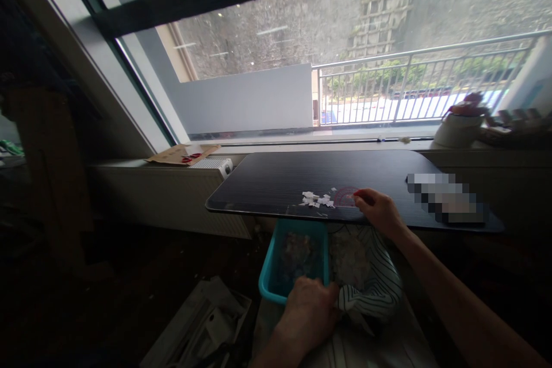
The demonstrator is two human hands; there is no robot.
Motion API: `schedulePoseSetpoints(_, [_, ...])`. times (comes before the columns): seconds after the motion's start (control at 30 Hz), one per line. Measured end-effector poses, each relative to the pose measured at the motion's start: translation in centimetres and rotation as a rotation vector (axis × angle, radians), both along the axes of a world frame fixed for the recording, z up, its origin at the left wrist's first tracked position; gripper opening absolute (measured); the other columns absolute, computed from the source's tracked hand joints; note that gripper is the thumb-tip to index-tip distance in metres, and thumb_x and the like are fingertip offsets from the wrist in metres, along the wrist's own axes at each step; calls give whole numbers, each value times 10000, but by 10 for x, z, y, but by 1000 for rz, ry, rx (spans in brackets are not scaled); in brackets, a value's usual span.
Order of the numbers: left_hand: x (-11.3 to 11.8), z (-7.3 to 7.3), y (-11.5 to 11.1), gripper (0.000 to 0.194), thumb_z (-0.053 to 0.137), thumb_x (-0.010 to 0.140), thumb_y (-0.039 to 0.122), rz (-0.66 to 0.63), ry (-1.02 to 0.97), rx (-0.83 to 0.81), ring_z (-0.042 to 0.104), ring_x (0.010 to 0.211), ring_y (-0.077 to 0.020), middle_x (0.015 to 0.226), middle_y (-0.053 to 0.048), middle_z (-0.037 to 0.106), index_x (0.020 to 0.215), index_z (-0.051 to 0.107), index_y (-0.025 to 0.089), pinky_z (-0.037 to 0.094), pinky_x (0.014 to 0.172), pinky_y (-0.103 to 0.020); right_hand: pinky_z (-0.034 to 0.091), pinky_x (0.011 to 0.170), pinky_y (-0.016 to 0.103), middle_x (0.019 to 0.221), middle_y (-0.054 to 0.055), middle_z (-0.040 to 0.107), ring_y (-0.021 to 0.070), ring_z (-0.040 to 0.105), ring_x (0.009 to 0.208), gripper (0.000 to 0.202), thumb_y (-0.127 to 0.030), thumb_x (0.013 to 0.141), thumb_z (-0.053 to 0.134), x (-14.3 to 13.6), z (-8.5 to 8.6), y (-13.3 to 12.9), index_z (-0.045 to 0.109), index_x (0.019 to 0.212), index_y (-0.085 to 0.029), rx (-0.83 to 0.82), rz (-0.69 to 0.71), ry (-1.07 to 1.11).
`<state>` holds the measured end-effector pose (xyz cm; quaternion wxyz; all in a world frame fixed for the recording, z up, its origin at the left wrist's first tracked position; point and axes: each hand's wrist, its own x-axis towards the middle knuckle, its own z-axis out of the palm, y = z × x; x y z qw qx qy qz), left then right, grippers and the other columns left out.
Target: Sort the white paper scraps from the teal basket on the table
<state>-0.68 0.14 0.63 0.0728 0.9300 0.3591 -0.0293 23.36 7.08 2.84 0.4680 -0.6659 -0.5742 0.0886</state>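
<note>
My right hand [377, 211] is over the front edge of the dark table [310, 169], its fingertips pinched at the right end of a reddish, see-through protractor-like piece [344, 196]. Small white paper scraps [317, 199] lie just left of that piece. Lower down, my left hand [311, 306] is closed beside the near rim of a blue bin [266, 276], gripping the edge of a striped cloth bag [382, 282]. Pale bits [297, 250] fill part of the bin, and more pale pieces [351, 256] show inside the bag.
A blurred-out object [448, 198] rests on the table's right side. Behind the table is a window sill [276, 142], with a white pot [459, 126] at right. Cardboard [176, 154] with red scissors [191, 157] lies at left, and a white box [211, 322] stands on the floor.
</note>
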Motion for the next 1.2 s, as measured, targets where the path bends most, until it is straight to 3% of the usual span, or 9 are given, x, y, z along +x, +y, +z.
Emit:
schedulePoseSetpoints(0.27, [2,0,0,149,513,802,283,-1,13,-7,630,726,-258,776,-82,655,864,606,185,473,683,-346,469,633,294,732,44,692,181,620,668,301,-425,747,544,0,-2,-4,676,850,-175,20,-17,29])
schedulePoseSetpoints(0.43, [1,2,-1,149,518,805,279,-3,4,-21,632,723,-263,772,-86,661,864,611,179,474,673,-352,473,626,278,743,36,689,167,618,667,294,-408,757,533,-13,-5,5,677,868,-177,-6,105,23])
schedulePoseSetpoints(0.6, [0,2,0,143,533,799,281,0,-15,-27,632,735,-263,788,-86,664,862,610,178,474,679,-350,468,635,290,736,33,680,173,611,673,299,-416,762,531,-16,-3,6,674,876,-180,16,68,16])
schedulePoseSetpoints(0.8, [1,-4,0,150,520,801,279,-19,-25,5,634,721,-266,770,-82,664,862,613,178,481,669,-353,469,629,280,756,38,683,165,610,662,278,-384,766,533,-22,0,5,667,889,-174,-16,172,29])
schedulePoseSetpoints(1.07, [1,-6,1,152,524,790,284,-14,-30,6,638,702,-260,753,-73,667,846,621,182,488,646,-341,454,629,289,738,40,684,176,610,670,307,-421,771,528,-13,-2,10,676,879,-175,18,17,-6])
schedulePoseSetpoints(1.2, [1,-4,1,154,524,788,281,-14,-38,2,639,706,-261,759,-79,669,847,623,178,489,650,-340,457,612,274,722,31,680,167,611,652,299,-411,767,536,-14,-3,12,675,894,-178,4,93,24])
